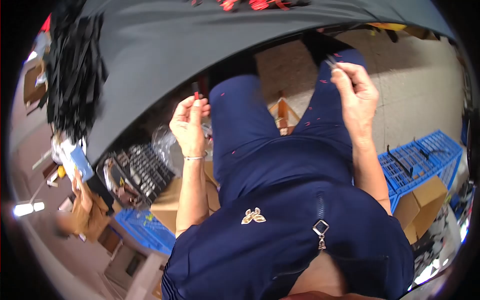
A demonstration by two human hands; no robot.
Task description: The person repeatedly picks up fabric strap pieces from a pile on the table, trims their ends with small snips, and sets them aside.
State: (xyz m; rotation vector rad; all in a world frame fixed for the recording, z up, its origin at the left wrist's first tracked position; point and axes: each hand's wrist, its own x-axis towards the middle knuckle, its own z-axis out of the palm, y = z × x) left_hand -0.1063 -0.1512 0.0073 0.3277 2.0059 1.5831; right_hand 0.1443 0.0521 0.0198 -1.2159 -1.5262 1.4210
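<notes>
My left hand (189, 124), over the left thigh, pinches a short black strip (195, 89) with a red part near the fingertips. Out over the other knee, my right hand (357, 97) is closed round a slim metal tool (331, 62). Its two thin points look like snips or tweezers, but I cannot tell which. Small red scraps (324, 81) are scattered on the dark blue trousers (240, 107). The hands are well apart, and neither touches the table.
A grey-covered table (150, 45) curves across the front, with red pieces (260, 5) on it. Black strips (75, 75) hang over its left side. Blue crates (420, 157) and cardboard boxes (425, 205) stand beside me. Another person (87, 210) is at far left.
</notes>
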